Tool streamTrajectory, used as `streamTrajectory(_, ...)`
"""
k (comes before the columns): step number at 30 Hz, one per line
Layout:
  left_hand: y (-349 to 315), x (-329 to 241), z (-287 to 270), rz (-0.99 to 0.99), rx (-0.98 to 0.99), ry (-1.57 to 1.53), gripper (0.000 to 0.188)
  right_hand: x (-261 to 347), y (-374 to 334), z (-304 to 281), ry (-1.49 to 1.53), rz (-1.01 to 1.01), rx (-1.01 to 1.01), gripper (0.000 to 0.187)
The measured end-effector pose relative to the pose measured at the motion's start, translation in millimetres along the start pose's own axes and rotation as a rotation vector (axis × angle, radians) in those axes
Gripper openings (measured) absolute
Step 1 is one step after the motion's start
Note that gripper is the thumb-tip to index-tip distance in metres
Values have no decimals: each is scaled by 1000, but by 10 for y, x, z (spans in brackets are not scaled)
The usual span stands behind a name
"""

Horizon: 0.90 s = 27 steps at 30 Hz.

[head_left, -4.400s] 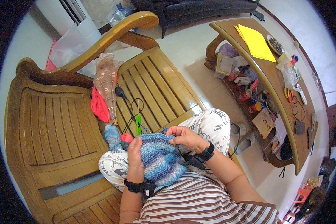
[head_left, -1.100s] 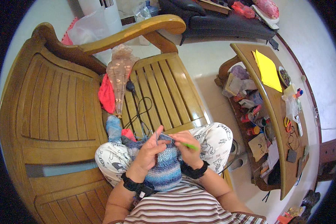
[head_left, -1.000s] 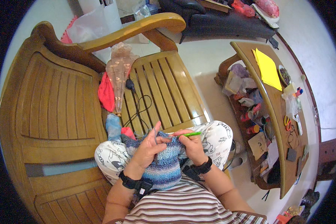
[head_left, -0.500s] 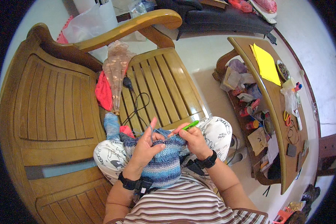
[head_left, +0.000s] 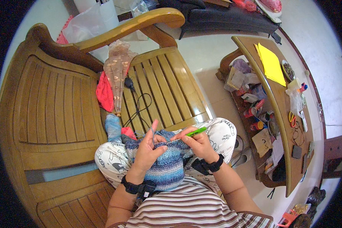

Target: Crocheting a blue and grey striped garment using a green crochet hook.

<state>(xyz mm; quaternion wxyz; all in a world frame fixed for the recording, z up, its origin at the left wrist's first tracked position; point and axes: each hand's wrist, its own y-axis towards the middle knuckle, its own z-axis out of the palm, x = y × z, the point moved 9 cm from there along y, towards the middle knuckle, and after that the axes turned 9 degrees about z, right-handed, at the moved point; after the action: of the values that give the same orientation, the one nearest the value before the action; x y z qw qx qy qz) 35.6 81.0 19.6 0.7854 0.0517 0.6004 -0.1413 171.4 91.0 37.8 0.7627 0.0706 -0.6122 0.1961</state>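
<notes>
In my lap lies a knitted or crocheted piece (head_left: 164, 173) with blue, white, grey and purple stripes. My left hand (head_left: 146, 152) pinches its upper edge, index finger raised with a strand of blue yarn over it. My right hand (head_left: 200, 146) grips a crochet hook (head_left: 196, 132) by its green handle. The hook's thin shaft points left to the edge of the piece, near my left fingertips; its tip is too small to make out. A light blue ball of yarn (head_left: 113, 129) rests on the bench beside my left knee.
On the slatted wooden bench (head_left: 161, 79) lie a folded brown patterned umbrella (head_left: 118, 76), a red cloth (head_left: 104, 93) and a black cable (head_left: 139, 108). To the right stands a wooden table (head_left: 250, 53) with yellow sheets (head_left: 270, 64), scissors (head_left: 292, 119) and a crowded lower shelf.
My right hand has shifted slightly right and down, and the hook's green handle lies flatter. My left hand and the striped piece have stayed nearly in place.
</notes>
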Motion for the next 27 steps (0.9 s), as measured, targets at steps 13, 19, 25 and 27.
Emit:
streamTrajectory(13,-27,-109,-64,165,-118,300,79,476,-275,361,-647,-547,-135,14)
streamTrajectory(19,-96,-223,-93,228,-216,487,76,399,-324,599,-955,-647,-120,27)
streamTrajectory(25,-75,22,-106,28,-153,-108,81,333,-327,567,-926,-857,-128,27)
streamTrajectory(27,-67,226,-11,-156,-74,-488,85,310,-320,521,-860,-871,-137,26)
